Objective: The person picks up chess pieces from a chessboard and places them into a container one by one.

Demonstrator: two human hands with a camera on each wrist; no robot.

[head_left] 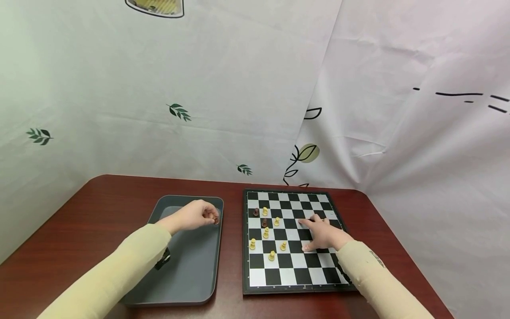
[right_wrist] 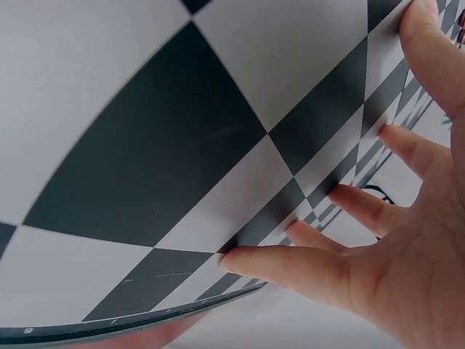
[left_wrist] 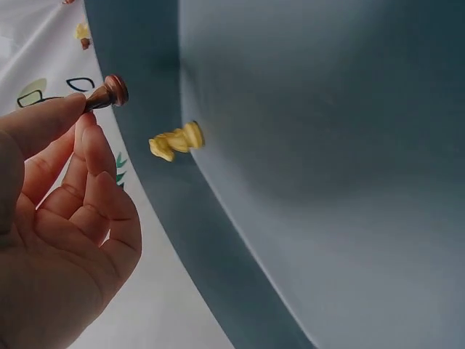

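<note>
Over the far right part of the grey tray (head_left: 187,266), my left hand (head_left: 201,212) pinches a brown chess piece (left_wrist: 109,92) between thumb and fingertips. Its round base points away from the hand, while its top is hidden by the fingers. A yellow chess piece (left_wrist: 176,141) lies on its side in the tray near the wall, seen in the left wrist view. My right hand (head_left: 323,232) rests on the right half of the chessboard (head_left: 292,263), fingers spread and fingertips on the squares. Nothing is in that hand.
Several yellow chess pieces (head_left: 266,232) and two brown chess pieces (head_left: 256,212) stand on the board's left side. Tray and board sit side by side on a reddish-brown table (head_left: 119,208), with a strip of tabletop between them. A white patterned curtain (head_left: 223,88) hangs behind.
</note>
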